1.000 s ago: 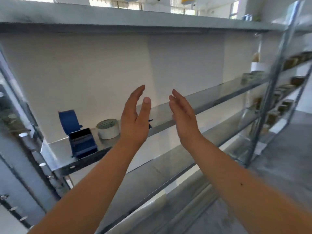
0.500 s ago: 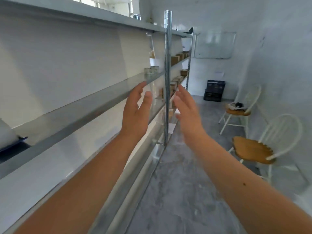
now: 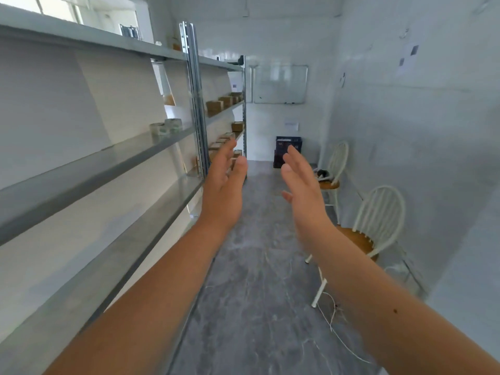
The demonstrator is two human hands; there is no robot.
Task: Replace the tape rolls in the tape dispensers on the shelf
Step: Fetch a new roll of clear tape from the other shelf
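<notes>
My left hand (image 3: 226,185) and my right hand (image 3: 303,185) are raised in front of me, palms facing each other, fingers straight and apart, holding nothing. They hang over the aisle floor, to the right of the grey metal shelf (image 3: 89,169). Two pale tape rolls (image 3: 165,126) stand on the middle shelf board, well beyond my hands near the steel upright (image 3: 196,104). No tape dispenser is in view.
Small cardboard boxes (image 3: 220,104) fill the farther shelf bay. Two white chairs with wooden seats (image 3: 376,231) stand along the right wall. A dark crate (image 3: 288,150) sits at the far wall under a whiteboard (image 3: 280,83). A thin white cord lies on the floor.
The view has swung right, from the shelf with the blue dispenser and tape roll to the aisle. Both hands stay raised and empty in front of me.
</notes>
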